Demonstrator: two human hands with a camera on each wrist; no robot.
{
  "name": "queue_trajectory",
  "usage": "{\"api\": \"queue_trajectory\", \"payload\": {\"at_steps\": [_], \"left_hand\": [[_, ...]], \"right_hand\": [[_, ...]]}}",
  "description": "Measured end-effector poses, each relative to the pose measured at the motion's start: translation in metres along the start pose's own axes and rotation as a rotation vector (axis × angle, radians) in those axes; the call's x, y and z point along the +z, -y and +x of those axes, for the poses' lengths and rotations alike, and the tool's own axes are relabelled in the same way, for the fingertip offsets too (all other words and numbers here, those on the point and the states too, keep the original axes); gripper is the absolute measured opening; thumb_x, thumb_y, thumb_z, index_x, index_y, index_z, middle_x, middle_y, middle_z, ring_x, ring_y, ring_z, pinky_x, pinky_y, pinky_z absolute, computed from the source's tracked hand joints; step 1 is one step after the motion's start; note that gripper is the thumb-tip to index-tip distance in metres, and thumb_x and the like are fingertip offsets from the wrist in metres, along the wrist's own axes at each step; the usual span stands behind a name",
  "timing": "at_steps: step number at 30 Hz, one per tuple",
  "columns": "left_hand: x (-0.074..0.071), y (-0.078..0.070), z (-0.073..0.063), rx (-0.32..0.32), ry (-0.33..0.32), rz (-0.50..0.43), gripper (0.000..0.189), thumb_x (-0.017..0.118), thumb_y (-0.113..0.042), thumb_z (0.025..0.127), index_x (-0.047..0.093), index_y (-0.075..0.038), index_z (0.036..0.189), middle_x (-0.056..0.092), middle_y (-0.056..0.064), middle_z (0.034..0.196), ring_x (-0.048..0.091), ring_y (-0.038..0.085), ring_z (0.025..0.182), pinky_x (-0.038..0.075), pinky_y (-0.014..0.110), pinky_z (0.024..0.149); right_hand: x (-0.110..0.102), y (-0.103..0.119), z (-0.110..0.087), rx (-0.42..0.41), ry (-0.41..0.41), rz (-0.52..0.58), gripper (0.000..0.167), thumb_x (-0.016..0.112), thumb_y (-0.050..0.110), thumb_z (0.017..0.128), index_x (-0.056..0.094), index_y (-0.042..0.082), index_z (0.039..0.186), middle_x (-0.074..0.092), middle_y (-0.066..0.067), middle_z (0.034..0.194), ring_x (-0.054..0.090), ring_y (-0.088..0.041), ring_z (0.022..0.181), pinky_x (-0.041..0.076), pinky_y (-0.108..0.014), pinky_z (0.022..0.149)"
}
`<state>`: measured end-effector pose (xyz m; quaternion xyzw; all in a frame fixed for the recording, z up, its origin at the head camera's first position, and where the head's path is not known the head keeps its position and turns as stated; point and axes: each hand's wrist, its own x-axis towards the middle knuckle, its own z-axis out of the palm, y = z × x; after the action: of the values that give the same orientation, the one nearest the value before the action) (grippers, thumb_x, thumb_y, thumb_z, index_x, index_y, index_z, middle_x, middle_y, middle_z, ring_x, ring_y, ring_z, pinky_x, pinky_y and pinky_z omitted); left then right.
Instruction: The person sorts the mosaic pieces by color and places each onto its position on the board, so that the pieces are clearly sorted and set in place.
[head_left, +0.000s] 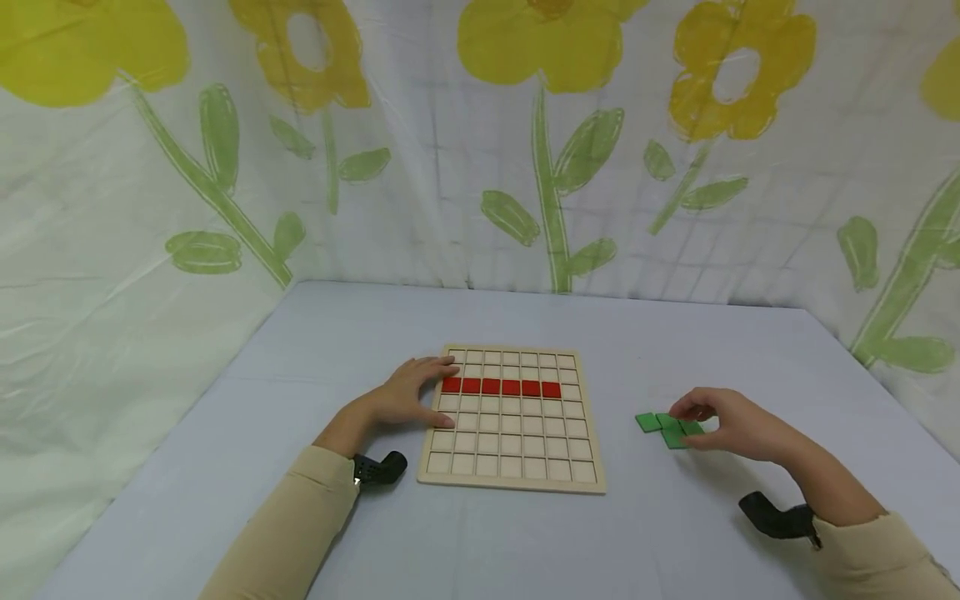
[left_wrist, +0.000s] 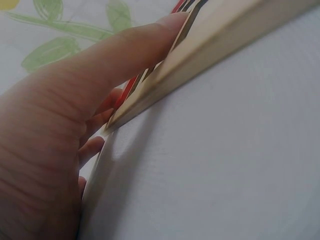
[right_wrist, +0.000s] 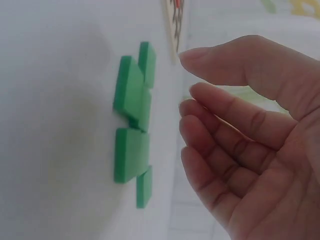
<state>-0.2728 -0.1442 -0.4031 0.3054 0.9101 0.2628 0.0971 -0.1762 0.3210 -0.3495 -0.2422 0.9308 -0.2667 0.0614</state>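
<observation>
A wooden grid board point(head_left: 510, 485) lies on the table, with several red square tiles point(head_left: 491, 387) in one row of its cells. My left hand point(head_left: 405, 393) rests at the board's left edge, thumb and fingers spread over the frame; the left wrist view shows the thumb point(left_wrist: 135, 50) across the wooden rim. Over on the right, my right hand point(head_left: 738, 427) hovers close over several green square tiles point(head_left: 674, 438). Seen from the right wrist, its thumb and loosely bent fingers have nothing between them, and the green tiles point(right_wrist: 132, 85) lie partly overlapping beside the fingertips.
Both hands and the tiles are over a pale table point(head_left: 480, 542). Behind it hangs a white curtain point(head_left: 450, 208) printed with yellow flowers. A black wrist device point(head_left: 381, 468) sits at the left cuff, another point(head_left: 780, 518) at the right.
</observation>
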Motion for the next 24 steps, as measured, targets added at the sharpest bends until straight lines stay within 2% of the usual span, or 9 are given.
{"api": "queue_trajectory", "payload": {"at_steps": [6, 12, 16, 24], "left_hand": [[0.000, 0.000, 0.000, -0.004, 0.001, 0.002, 0.088, 0.074, -0.049, 0.072, 0.035, -0.018, 0.144, 0.023, 0.004, 0.155, 0.014, 0.030, 0.144, 0.003, 0.048, 0.119], [0.000, 0.000, -0.001, -0.013, 0.003, 0.004, 0.088, 0.074, -0.048, 0.072, 0.035, -0.019, 0.144, 0.023, 0.003, 0.155, 0.014, 0.029, 0.144, 0.003, 0.048, 0.119], [0.001, 0.000, 0.000, -0.006, 0.007, 0.009, 0.087, 0.074, -0.049, 0.072, 0.035, -0.019, 0.144, 0.022, 0.003, 0.155, 0.014, 0.030, 0.144, 0.003, 0.048, 0.119], [0.001, 0.000, 0.000, -0.006, 0.001, 0.018, 0.086, 0.073, -0.049, 0.073, 0.035, -0.019, 0.144, 0.022, 0.003, 0.155, 0.014, 0.030, 0.144, 0.005, 0.048, 0.119]], "right_hand": [[-0.001, -0.014, -0.004, 0.051, -0.008, -0.004, 0.035, 0.074, 0.017, 0.077, 0.063, 0.002, 0.106, 0.065, -0.009, 0.105, 0.056, 0.000, 0.087, 0.051, -0.020, 0.074], [0.000, -0.026, -0.004, 0.095, -0.001, 0.008, 0.035, 0.074, 0.015, 0.077, 0.063, -0.001, 0.106, 0.066, -0.011, 0.105, 0.058, -0.002, 0.088, 0.050, -0.019, 0.074], [0.002, -0.031, -0.005, 0.121, 0.002, 0.025, 0.035, 0.073, 0.015, 0.078, 0.063, -0.002, 0.107, 0.066, -0.013, 0.106, 0.057, 0.003, 0.088, 0.050, -0.018, 0.073], [0.003, -0.033, -0.007, 0.119, -0.006, 0.029, 0.032, 0.073, 0.010, 0.076, 0.064, -0.002, 0.104, 0.066, -0.011, 0.103, 0.054, 0.007, 0.087, 0.049, -0.018, 0.071]]}}
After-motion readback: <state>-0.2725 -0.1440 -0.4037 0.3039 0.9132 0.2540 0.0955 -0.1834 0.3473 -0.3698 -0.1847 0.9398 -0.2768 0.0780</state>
